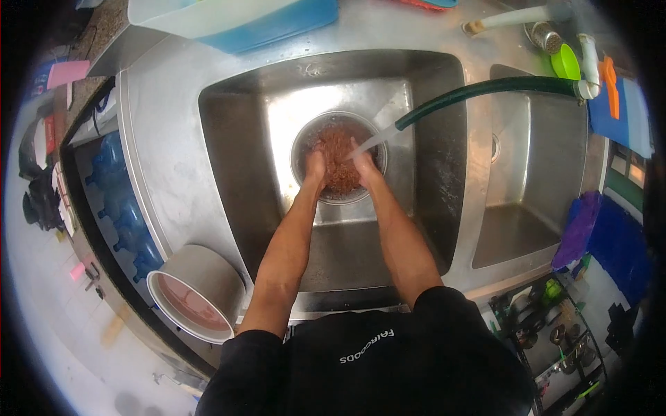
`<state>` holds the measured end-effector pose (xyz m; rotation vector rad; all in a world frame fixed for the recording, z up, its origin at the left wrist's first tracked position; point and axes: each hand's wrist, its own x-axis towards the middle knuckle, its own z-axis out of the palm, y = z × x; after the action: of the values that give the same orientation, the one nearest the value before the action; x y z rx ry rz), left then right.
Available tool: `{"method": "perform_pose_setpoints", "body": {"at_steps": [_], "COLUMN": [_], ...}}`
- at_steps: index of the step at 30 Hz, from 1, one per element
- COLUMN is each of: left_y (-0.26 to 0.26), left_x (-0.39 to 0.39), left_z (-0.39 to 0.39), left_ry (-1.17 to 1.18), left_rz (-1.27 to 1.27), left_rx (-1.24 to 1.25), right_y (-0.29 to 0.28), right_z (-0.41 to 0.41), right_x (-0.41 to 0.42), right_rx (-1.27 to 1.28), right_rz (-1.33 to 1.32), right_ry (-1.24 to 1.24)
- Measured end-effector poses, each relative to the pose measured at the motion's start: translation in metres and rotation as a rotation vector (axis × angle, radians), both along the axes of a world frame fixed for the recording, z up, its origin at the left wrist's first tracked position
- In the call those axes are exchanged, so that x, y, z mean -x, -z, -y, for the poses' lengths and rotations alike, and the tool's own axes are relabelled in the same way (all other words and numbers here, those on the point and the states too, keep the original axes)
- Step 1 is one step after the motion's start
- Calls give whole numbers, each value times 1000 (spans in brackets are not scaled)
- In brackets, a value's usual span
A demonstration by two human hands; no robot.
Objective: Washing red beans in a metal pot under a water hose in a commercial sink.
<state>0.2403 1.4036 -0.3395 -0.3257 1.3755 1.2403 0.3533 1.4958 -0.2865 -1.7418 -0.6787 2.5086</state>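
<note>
A round metal bowl (295, 174) sits in the large steel sink basin (359, 252). Cloudy water and a reddish-brown mass of what look like small grains (343, 177) fill it. My left hand (316, 164) dips into the bowl at its left side, touching the mass. Opposite it, my right hand (365, 165) reaches in at the right. Most fingers of both hands are under water or hidden by the contents. From a dark green hose (463, 92), a stream of water (372, 141) falls between my hands.
A deep metal pot (208, 270) with pinkish liquid stands tilted in view on the left counter edge. To the right lies a smaller sink basin (530, 218). A white and blue plastic bin (244, 21) is behind the sink. Utensils (559, 333) fill a rack at lower right.
</note>
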Motion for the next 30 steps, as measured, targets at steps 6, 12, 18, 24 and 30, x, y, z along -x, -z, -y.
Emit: {"method": "perform_pose_setpoints", "body": {"at_steps": [6, 12, 18, 24, 30], "left_y": [-26, -78, -37, -19, -50], "left_x": [-12, 8, -8, -17, -2], "left_z": [-18, -12, 5, 2, 0], "left_ry": [149, 662, 807, 133, 163], "left_rz": [-739, -1049, -940, 58, -8], "left_rx": [66, 8, 448, 105, 245], "right_y": [19, -6, -29, 46, 2], "right_z": [15, 14, 11, 21, 10], "right_x": [1, -3, 0, 2, -1], "right_rx": [-113, -495, -1155, -819, 68], "right_rz": [19, 59, 403, 440, -14], "right_ry": [281, -75, -815, -432, 211]}}
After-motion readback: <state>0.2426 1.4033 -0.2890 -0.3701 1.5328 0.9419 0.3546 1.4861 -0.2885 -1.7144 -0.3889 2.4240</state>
